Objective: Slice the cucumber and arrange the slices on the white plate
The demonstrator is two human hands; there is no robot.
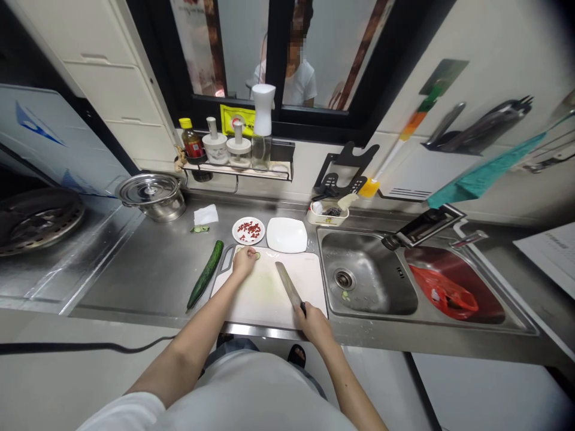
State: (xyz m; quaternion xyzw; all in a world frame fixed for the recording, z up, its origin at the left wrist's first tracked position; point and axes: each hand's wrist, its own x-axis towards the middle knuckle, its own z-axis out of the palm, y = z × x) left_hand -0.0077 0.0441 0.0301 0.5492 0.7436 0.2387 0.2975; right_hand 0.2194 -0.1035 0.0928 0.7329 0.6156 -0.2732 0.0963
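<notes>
My right hand (314, 326) is wrapped around the dark handle of a kitchen knife (288, 284). Its broad blade points away from me, over the right half of a white cutting board (260, 302). At the board's far left, my left hand (243, 263) is closed with the fingertips together on a small green cucumber piece (257, 255). A whole dark green cucumber (205, 275) lies on the steel counter left of the board. Behind the board stand a white plate of chopped red pieces (248, 230) and a bare white square plate (286, 234).
On the right is a double sink (368, 305) with green scraps and a red plastic bag (442, 293). A lidded steel pot (153, 194) and white paper (206, 214) stand back left. Above hangs a condiment shelf (242, 170); a person's reflection shows in the window.
</notes>
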